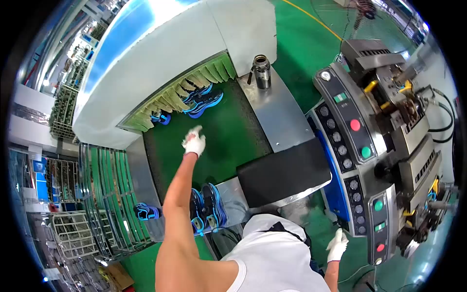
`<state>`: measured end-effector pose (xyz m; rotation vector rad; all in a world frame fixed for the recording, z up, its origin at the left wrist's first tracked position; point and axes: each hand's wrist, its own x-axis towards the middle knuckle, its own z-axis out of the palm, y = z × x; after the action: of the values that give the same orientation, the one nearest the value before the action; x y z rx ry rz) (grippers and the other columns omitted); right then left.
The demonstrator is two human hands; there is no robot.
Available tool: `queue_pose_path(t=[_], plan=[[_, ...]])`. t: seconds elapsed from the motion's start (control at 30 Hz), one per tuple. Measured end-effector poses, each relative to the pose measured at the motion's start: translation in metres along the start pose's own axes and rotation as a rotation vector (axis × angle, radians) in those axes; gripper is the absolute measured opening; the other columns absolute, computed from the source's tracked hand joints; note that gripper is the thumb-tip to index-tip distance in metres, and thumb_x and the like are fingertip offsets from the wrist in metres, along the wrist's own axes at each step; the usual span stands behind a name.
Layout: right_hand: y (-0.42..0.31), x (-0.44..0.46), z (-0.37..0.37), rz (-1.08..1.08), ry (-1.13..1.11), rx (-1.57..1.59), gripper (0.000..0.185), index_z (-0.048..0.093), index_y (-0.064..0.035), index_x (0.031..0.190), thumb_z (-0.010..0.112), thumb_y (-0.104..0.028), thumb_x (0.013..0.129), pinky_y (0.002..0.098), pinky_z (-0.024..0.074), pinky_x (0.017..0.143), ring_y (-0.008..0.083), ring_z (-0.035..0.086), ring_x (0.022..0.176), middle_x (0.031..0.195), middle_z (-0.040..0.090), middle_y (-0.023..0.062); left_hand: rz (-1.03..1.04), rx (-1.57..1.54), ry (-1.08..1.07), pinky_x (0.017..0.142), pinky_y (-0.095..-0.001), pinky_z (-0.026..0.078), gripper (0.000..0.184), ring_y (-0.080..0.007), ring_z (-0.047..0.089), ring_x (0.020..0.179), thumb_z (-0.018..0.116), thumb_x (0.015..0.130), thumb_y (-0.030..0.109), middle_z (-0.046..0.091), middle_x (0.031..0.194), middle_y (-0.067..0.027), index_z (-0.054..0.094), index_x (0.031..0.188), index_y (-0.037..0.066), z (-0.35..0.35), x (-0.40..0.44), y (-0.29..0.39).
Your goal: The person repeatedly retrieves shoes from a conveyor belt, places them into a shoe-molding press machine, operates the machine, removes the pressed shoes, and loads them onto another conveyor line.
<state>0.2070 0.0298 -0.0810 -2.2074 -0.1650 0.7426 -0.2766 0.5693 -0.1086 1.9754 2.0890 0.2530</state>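
My left hand (194, 143), in a white glove, is stretched over the green conveyor belt (224, 141) with its fingers apart and nothing in them. Beyond it, black shoes with blue soles (206, 103) sit at the strip curtain (185, 90), some partly under the strips. Another blue-black shoe (160, 118) is at the curtain's left end. On the near metal ledge stands a pair of black-and-blue shoes (214, 207), close to my left forearm. A further blue shoe (147, 211) lies left of that arm. My right hand (337, 246), also gloved, hangs open beside the machine's lower edge.
A steel flask (262, 72) stands uncapped on the right metal side plate. A black mat (284, 173) covers the near right corner. To the right is a machine with gauges and red and green buttons (355, 125). Metal racks (109, 194) stand at the left.
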Motion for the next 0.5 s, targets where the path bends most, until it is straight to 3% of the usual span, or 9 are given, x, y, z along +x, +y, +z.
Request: queue_pose_path(t=[0.03, 0.1, 0.17, 0.23, 0.27, 0.37, 0.4, 0.43, 0.5], plan=[[-0.014, -0.009, 0.007, 0.039, -0.033, -0.069, 0.055, 0.049, -0.0059, 0.068, 0.061, -0.048, 0.101, 0.0343, 0.0286, 0.04, 0.0129, 0.042, 0.04, 0.049, 0.044, 0.0024, 0.065, 0.079, 0.064, 0.11, -0.0489, 0.042, 0.051, -0.0354, 0.058, 0.127, 0.067, 0.09, 0.025, 0.063, 0.136, -0.0139, 0.057, 0.139, 0.017, -0.011, 0.022, 0.002], [-0.013, -0.02, 0.016, 0.097, 0.008, -0.349, 0.054, 0.058, 0.0027, 0.075, 0.062, -0.045, 0.1, 0.0407, 0.041, 0.048, 0.0216, 0.055, 0.05, 0.058, 0.058, 0.0109, 0.113, 0.043, 0.105, 0.11, -0.0509, 0.04, 0.053, -0.0365, 0.055, 0.13, 0.069, 0.089, 0.028, 0.061, 0.138, -0.0131, 0.057, 0.139, 0.018, -0.027, 0.093, 0.001], [0.034, -0.024, 0.012, -0.23, 0.189, -0.547, 0.051, 0.062, 0.0091, 0.084, 0.061, -0.039, 0.1, 0.0472, 0.0493, 0.064, 0.0327, 0.066, 0.067, 0.075, 0.069, 0.0218, 0.195, 0.035, 0.094, 0.109, -0.0507, 0.042, 0.054, -0.0359, 0.056, 0.129, 0.071, 0.088, 0.033, 0.061, 0.138, -0.014, 0.058, 0.139, 0.017, -0.047, 0.162, 0.009], [0.009, -0.041, -0.002, -0.007, 0.104, -0.796, 0.047, 0.066, 0.0104, 0.092, 0.06, -0.036, 0.099, 0.0488, 0.0514, 0.078, 0.0406, 0.069, 0.086, 0.09, 0.072, 0.0269, 0.21, 0.109, 0.051, 0.108, -0.0505, 0.043, 0.057, -0.0351, 0.057, 0.128, 0.073, 0.087, 0.039, 0.062, 0.137, -0.0151, 0.059, 0.138, 0.016, -0.042, 0.216, 0.01], [-0.024, -0.05, 0.0, 0.153, 0.023, -0.824, 0.046, 0.068, 0.0084, 0.092, 0.058, -0.036, 0.099, 0.0474, 0.0518, 0.077, 0.0416, 0.069, 0.086, 0.09, 0.071, 0.027, 0.172, 0.147, -0.021, 0.108, -0.0498, 0.043, 0.061, -0.0352, 0.058, 0.128, 0.074, 0.087, 0.042, 0.062, 0.136, -0.016, 0.058, 0.139, 0.016, -0.042, 0.233, 0.02], [0.005, -0.057, -0.022, 0.141, 0.102, -0.872, 0.049, 0.069, 0.0067, 0.09, 0.055, -0.039, 0.099, 0.05, 0.0519, 0.077, 0.0412, 0.069, 0.085, 0.089, 0.071, 0.0265, 0.231, 0.296, -0.101, 0.103, -0.0498, 0.049, 0.065, -0.0373, 0.063, 0.121, 0.079, 0.078, 0.042, 0.066, 0.128, -0.0179, 0.061, 0.134, 0.012, 0.017, 0.258, 0.011], [-0.025, -0.063, -0.014, 0.19, 0.052, -0.974, 0.049, 0.07, 0.0064, 0.1, 0.054, -0.04, 0.1, 0.0495, 0.0513, 0.085, 0.0415, 0.068, 0.096, 0.097, 0.071, 0.0276, 0.29, 0.489, -0.17, 0.093, -0.0486, 0.054, 0.055, -0.035, 0.068, 0.108, 0.082, 0.074, 0.039, 0.069, 0.118, -0.0163, 0.068, 0.12, 0.013, 0.025, 0.247, 0.021], [-0.019, -0.065, -0.014, 0.206, 0.068, -0.978, 0.049, 0.07, 0.0064, 0.1, 0.054, -0.04, 0.1, 0.0495, 0.0513, 0.085, 0.0415, 0.068, 0.096, 0.097, 0.071, 0.0276, 0.361, 0.597, -0.056, 0.082, -0.0477, 0.055, 0.041, -0.0328, 0.07, 0.096, 0.081, 0.072, 0.034, 0.07, 0.108, -0.0142, 0.069, 0.106, 0.012, 0.066, 0.259, -0.004], [-0.019, -0.068, -0.007, 0.137, 0.241, -0.913, 0.052, 0.069, 0.0069, 0.112, 0.053, -0.042, 0.101, 0.0476, 0.0491, 0.094, 0.0427, 0.064, 0.109, 0.109, 0.068, 0.0297, 0.355, 0.512, -0.113, 0.081, -0.0491, 0.053, 0.04, -0.0337, 0.069, 0.095, 0.08, 0.071, 0.029, 0.069, 0.104, -0.0138, 0.067, 0.104, 0.011, 0.068, 0.25, -0.003]])
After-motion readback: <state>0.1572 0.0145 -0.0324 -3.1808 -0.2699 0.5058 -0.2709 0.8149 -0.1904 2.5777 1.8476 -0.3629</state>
